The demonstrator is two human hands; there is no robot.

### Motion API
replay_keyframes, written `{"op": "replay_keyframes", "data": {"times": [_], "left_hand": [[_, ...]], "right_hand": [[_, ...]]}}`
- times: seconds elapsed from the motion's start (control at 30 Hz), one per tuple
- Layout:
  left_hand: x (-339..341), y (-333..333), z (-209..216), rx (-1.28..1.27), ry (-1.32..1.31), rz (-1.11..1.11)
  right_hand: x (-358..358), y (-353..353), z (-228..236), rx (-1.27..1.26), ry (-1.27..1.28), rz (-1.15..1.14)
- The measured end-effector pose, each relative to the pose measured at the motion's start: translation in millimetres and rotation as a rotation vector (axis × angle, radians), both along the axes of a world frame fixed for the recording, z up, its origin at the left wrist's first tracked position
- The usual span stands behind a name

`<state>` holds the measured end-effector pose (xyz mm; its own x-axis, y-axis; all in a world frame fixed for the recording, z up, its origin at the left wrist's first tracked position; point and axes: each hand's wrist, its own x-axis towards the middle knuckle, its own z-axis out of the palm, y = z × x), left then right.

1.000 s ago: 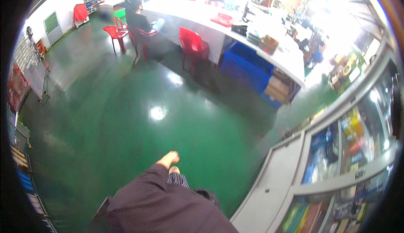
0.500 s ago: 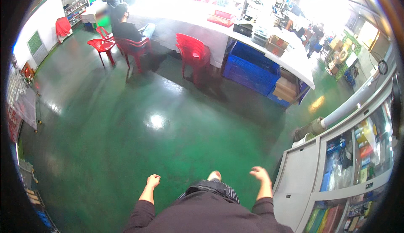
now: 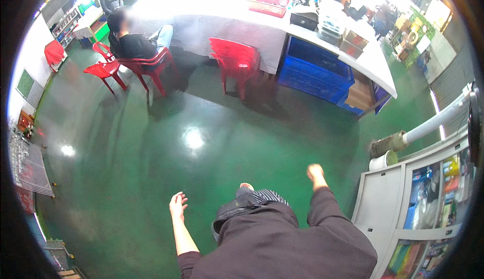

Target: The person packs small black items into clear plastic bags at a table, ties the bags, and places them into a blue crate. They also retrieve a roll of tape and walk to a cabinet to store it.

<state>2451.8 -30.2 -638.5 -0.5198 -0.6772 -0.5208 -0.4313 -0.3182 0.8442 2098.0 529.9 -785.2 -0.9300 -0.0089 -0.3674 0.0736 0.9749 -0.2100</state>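
My left hand (image 3: 178, 204) hangs over the green floor (image 3: 151, 178), empty, its fingers loosely apart. On the other side my right hand (image 3: 316, 174) is held out in front of my dark sleeve, touching nothing that I can see. Its fingers are blurred and partly turned away, so their pose does not show. The grey cabinet (image 3: 379, 196) is the nearest furniture to it. Between the arms are my dark top and a black bag (image 3: 234, 211) at the waist, with striped cloth and one foot below.
A long white-topped table (image 3: 201, 7) spans the far side, with blue crates (image 3: 315, 77) under its right end. Stacked red chairs (image 3: 237, 62) stand before it. Farther left, a person (image 3: 133, 44) sits on a red chair. A white pipe (image 3: 436, 117) slants beside the cabinet.
The table, chairs and crates appear nearer. My right hand has swung forward, while my left hand's fingers have loosened. The cabinet has shifted toward the right edge.
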Motion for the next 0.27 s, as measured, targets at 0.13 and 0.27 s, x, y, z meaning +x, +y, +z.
{"op": "replay_keyframes", "data": {"times": [0.13, 0.27], "left_hand": [[32.9, -82.0, -49.8, -0.065, -0.193, 0.037], [57.7, -161.1, -109.3, 0.043, -0.368, -0.036]], "right_hand": [[-111.1, -347.9, 139.9, -0.352, 0.062, 0.287], [-129.3, -591.0, 180.7, -0.553, 0.04, 0.604]]}}
